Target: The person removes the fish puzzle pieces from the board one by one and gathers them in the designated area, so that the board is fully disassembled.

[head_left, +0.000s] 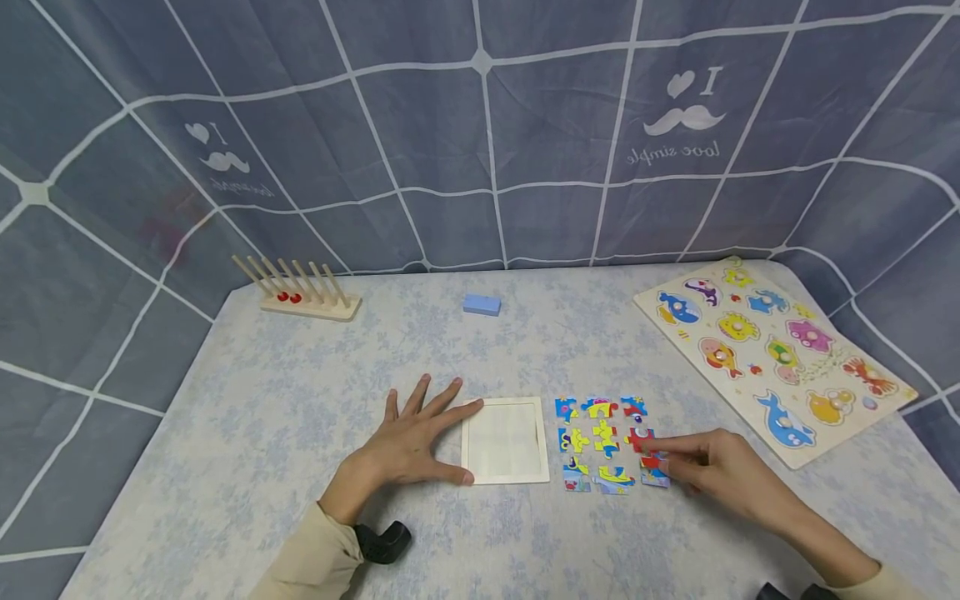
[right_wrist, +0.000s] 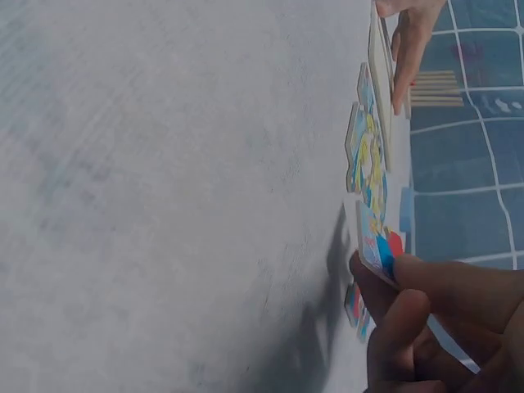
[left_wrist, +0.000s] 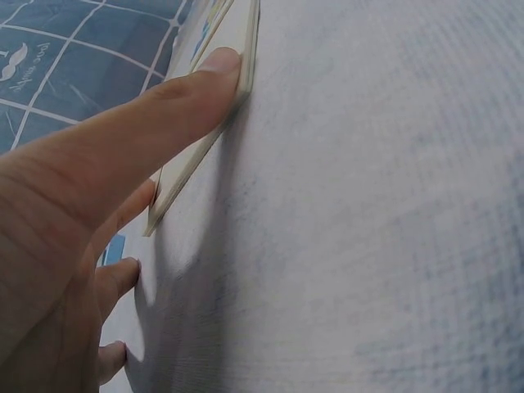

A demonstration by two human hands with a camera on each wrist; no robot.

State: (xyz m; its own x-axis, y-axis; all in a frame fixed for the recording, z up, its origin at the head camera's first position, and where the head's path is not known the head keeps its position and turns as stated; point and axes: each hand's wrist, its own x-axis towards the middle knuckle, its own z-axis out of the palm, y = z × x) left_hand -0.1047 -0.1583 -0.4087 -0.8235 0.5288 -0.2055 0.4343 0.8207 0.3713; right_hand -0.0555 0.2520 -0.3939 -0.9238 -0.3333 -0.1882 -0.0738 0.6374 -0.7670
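My left hand [head_left: 412, 437] lies spread over the left side of a shallow wooden puzzle tray [head_left: 543, 442], thumb and index finger touching its rim. Its thumb presses the tray's corner in the left wrist view. To the right of the tray, several colourful jigsaw pieces [head_left: 604, 435] lie in loose rows, slightly apart. My right hand [head_left: 723, 471] pinches a jigsaw piece [right_wrist: 377, 252] between thumb and fingers at the right side of these rows. That piece shows light blue, blue and red, and looks tilted in the right wrist view. Fingers cover part of it.
A peg stand [head_left: 311, 307] with two red beads stands at the back left. A blue block [head_left: 482, 305] sits at the back middle. On the right lies a large sea-animal knob puzzle board [head_left: 757, 400]. A grid-patterned curtain [head_left: 555, 125] hangs behind the table.
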